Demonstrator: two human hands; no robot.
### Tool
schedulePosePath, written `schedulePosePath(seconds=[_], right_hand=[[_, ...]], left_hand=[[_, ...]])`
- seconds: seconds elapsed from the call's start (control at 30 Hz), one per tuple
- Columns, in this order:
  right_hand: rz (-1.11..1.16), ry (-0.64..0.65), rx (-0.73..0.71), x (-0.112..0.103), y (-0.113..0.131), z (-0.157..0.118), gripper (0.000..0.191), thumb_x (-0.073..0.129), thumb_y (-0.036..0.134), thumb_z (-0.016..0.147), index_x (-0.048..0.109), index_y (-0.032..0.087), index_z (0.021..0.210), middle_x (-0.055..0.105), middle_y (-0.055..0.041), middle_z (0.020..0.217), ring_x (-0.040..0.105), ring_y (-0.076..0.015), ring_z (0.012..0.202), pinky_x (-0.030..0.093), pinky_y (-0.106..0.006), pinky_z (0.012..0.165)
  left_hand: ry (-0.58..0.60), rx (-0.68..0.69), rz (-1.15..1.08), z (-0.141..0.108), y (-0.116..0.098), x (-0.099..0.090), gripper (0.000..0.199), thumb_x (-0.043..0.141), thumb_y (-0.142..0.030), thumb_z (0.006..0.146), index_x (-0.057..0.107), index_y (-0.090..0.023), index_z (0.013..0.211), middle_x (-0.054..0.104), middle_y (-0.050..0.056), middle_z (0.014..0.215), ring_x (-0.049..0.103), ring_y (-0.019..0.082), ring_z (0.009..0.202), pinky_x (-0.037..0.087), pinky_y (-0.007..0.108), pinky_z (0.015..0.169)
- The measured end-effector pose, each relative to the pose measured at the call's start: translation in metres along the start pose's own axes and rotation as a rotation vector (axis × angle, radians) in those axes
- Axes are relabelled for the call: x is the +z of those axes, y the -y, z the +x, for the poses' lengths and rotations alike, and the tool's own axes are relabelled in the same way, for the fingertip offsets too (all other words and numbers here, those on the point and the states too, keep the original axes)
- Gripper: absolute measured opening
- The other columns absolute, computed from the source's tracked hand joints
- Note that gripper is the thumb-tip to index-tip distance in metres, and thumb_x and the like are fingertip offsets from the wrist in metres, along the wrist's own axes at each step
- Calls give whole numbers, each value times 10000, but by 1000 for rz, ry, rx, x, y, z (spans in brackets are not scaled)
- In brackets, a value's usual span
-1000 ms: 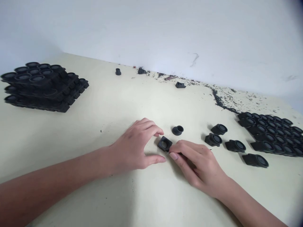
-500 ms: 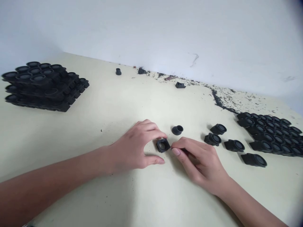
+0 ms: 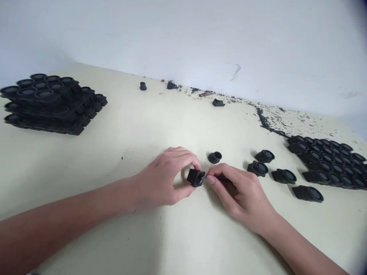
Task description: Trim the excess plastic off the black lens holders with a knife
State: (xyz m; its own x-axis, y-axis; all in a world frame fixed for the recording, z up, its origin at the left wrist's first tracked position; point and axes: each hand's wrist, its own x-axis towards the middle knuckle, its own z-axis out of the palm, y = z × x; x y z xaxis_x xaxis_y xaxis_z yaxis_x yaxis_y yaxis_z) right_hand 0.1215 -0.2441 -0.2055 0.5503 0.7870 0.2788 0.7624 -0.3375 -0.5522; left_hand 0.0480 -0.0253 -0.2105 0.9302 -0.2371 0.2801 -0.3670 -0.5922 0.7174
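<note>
My left hand (image 3: 169,177) pinches a small black block-shaped part (image 3: 194,177) between thumb and fingertips, its hollow opening turned toward the right. My right hand (image 3: 239,191) is closed on a thin dark tool (image 3: 225,178), mostly hidden in the fingers; its tip is close to the part's right edge, and whether it touches I cannot tell. Just beyond both hands, a black flanged collar (image 3: 215,157) lies tipped on the table. Several black parts with round openings, one of them a nearby loose part (image 3: 257,168), lie to the right of my right hand.
A stacked pile of black parts (image 3: 51,105) stands at the left, and rows of similar parts (image 3: 329,162) at the right. Black shavings (image 3: 265,121) line the wall's foot. A small collar (image 3: 143,86), a block piece (image 3: 218,102) and a reddish stick (image 3: 207,93) lie at the back.
The left thumb has closed onto the black part, which has turned so its opening faces right instead of up. My right hand has shifted only slightly.
</note>
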Motion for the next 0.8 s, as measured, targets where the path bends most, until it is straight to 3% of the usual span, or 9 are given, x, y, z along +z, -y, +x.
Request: schedulePosePath(seconds=[0.23,0.47,0.8], right_hand=[[6,16,-11,1,-2,0,37,550,181,950,582,169,934,509,41,696,388,-30,550,332,-177,533],[61,66,-10,3,3,-3,52,537,160,947,588,173,946,541,17,758,422,-47,586,351,-195,547],[67,-22,65,5,21,-7,93,525,168,954,568,164,872,488,38,656,360,-37,511,314,-182,483]], left_hand=[[15,61,9,-3,6,4,211,686,-141,800,522,-189,925,691,-26,1024,638,148,1009,460,317,913],[-6,-19,-117,-2,2,2,281,797,-133,730,556,-192,861,714,-30,999,661,122,878,488,261,802],[-81,-17,-168,-4,-3,3,281,794,-172,744,523,-188,815,713,-43,980,667,77,847,528,192,776]])
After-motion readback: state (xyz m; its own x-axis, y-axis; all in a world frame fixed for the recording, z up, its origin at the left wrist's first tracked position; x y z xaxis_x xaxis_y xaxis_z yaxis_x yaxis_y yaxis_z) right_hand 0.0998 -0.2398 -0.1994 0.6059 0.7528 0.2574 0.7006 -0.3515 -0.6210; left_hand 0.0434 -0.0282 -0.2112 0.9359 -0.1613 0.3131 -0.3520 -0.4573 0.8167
